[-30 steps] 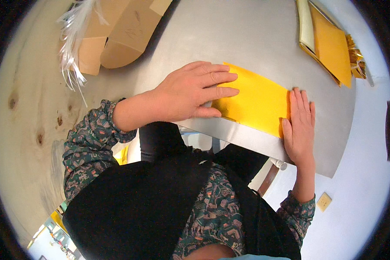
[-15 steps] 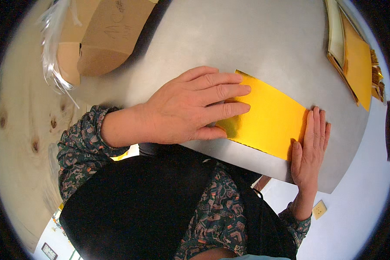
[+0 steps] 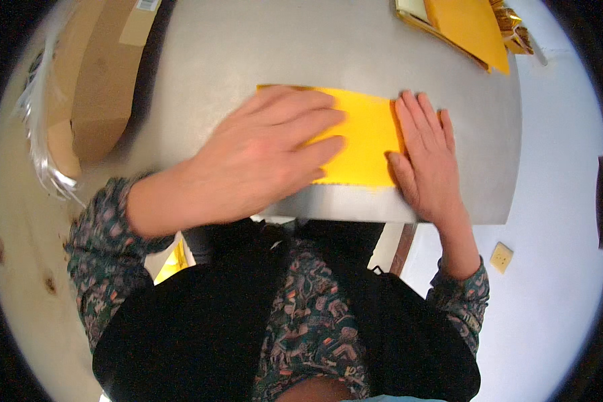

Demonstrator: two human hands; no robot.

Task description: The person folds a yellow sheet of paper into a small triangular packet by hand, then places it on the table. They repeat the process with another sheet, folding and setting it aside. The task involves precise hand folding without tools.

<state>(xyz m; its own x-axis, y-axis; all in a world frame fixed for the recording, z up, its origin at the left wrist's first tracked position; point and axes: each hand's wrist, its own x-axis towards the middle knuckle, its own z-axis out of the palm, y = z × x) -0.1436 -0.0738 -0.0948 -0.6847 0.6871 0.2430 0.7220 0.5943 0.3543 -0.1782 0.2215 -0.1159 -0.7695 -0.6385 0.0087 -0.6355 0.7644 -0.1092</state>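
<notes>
A shiny gold-yellow rectangular sheet (image 3: 370, 137) lies flat on the grey metal tabletop (image 3: 288, 47), close to the near edge. My left hand (image 3: 261, 147) is over its left part with fingers stretched out and slightly blurred, hiding much of that end. Whether the palm presses on the sheet I cannot tell. Along the sheet's right edge lies my right hand (image 3: 427, 154), flat, with the thumb apart from the extended fingers. Neither hand grips anything.
A brown cardboard box (image 3: 104, 87) stands at the left, with clear plastic strips (image 3: 40, 147) hanging beside it. Yellow-gold flat pieces (image 3: 465, 33) are stacked at the far right, next to crinkled gold material (image 3: 516, 33). The white wall carries an outlet plate (image 3: 501, 257).
My view has turned, so the sheet appears straighter and further left. My left hand covers more of the sheet's left part. The right hand stays at its right edge.
</notes>
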